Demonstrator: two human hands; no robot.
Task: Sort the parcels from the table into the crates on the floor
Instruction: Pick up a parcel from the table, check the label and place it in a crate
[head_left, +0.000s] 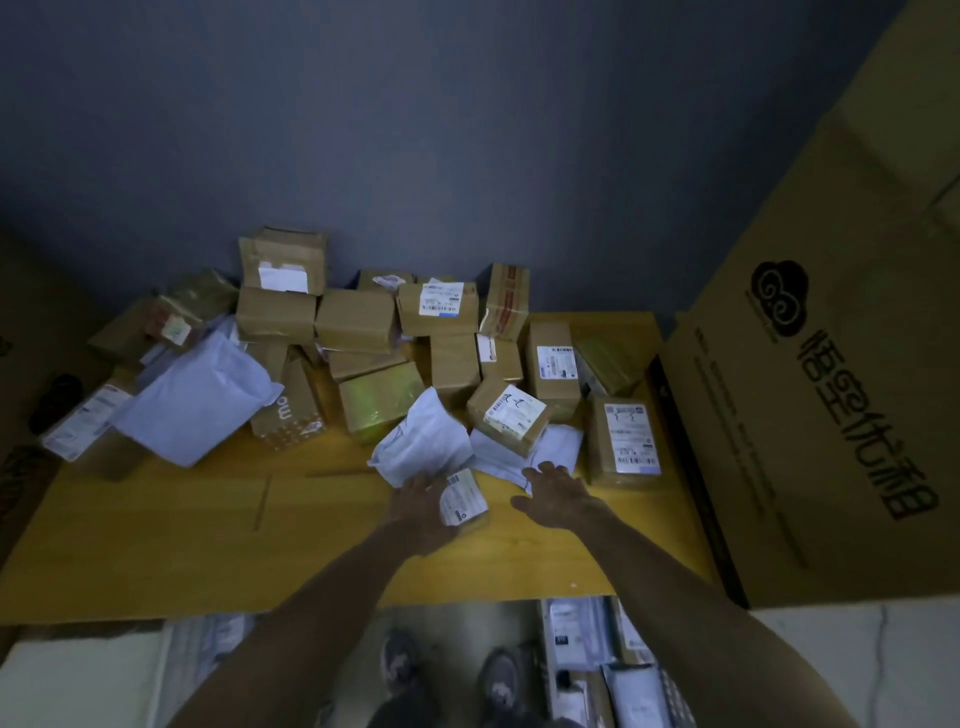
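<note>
Nearest the viewer, below the worktop (208, 545) edge, crates (587, 654) on the floor already held flat parcels, beside the person's shoes (452, 670). On the worktop's near half, the left hand (423, 512) gripped a small labelled parcel (464, 500), fingers curled under it, label up. Just to its right, the right hand (558, 493) lay flat with straight fingers, pressing a white mailer bag (524, 452) and holding nothing. A small box (511, 415) rested on that bag's far edge, and a second white bag (423, 441) touched the held parcel. Farther back, a heap of boxes (358, 322) reached the wall (467, 130); a large carton (831, 389) stood at the right. Done well, the step probably called for lifting the gripped parcel clear before dragging the bag, and sliding the bag out slowly so the box on it would not tip off.
</note>
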